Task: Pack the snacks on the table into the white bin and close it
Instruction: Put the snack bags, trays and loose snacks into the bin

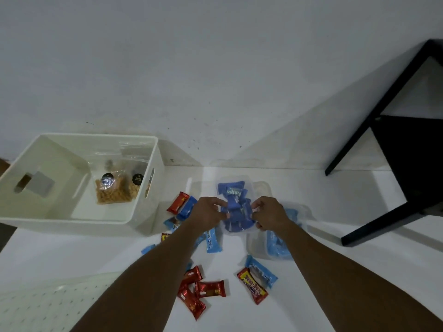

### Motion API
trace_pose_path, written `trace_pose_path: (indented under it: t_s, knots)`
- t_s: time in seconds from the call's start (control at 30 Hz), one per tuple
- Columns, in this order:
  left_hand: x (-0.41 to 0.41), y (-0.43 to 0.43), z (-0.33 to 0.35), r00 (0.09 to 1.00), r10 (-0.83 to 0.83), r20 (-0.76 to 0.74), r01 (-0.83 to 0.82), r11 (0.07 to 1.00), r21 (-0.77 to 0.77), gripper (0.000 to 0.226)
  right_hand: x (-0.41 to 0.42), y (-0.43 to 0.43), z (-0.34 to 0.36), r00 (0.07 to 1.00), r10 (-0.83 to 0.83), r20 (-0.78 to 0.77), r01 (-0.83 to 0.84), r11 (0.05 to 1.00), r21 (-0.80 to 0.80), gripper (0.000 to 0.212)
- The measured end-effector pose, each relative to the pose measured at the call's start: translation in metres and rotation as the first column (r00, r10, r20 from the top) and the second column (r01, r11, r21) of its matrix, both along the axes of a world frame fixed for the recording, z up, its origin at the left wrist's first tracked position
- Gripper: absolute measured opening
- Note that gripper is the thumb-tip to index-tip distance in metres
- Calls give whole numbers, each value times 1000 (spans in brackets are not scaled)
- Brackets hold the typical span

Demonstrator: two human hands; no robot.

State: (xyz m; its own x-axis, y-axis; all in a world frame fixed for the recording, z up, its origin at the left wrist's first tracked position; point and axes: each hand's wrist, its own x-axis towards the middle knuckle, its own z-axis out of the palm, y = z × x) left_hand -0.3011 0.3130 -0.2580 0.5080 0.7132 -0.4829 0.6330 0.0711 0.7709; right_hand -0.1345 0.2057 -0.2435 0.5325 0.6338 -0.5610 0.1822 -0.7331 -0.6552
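The white bin (pixel 143 219) stands open at the left of the table, with two clear bags of brown snacks (pixel 115 190) inside at its right end. My left hand (pixel 207 213) and my right hand (pixel 269 213) grip the two sides of a clear plastic box of dark blue snack packs (pixel 237 202) at the table's middle. A second clear box with light blue packs (pixel 279 245) lies just right of it, partly hidden by my right forearm. Red wrapped bars (pixel 206 289), a red and yellow bar (pixel 253 285) and loose blue packs (pixel 212 240) are scattered on the white table (pixel 311 295).
The bin's white perforated lid (pixel 48 305) lies at the near left corner of the table. A black chair (pixel 407 152) stands at the right, its legs over the table's far right side. A white wall runs behind.
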Motion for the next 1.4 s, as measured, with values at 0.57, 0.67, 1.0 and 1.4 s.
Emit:
trace_pose_path:
  t_s: [0.57,0.67,1.0,1.4]
  knots:
    - [69,-95,1,951,-304,-48,308,930,202,38,57,-136,3,996,-89,13,89,995,45,27]
    - [67,-103,-8,947,-319,-45,322,926,195,40,52,-139,-6,988,-12,154,0,997,75,31]
    - [69,-105,-18,937,-340,83,344,938,-35,62,45,-134,1,979,-130,-155,146,985,93,26]
    - [7,-28,56,948,-219,232,230,973,-24,67,10,-52,72,997,27,-74,-8,969,246,21]
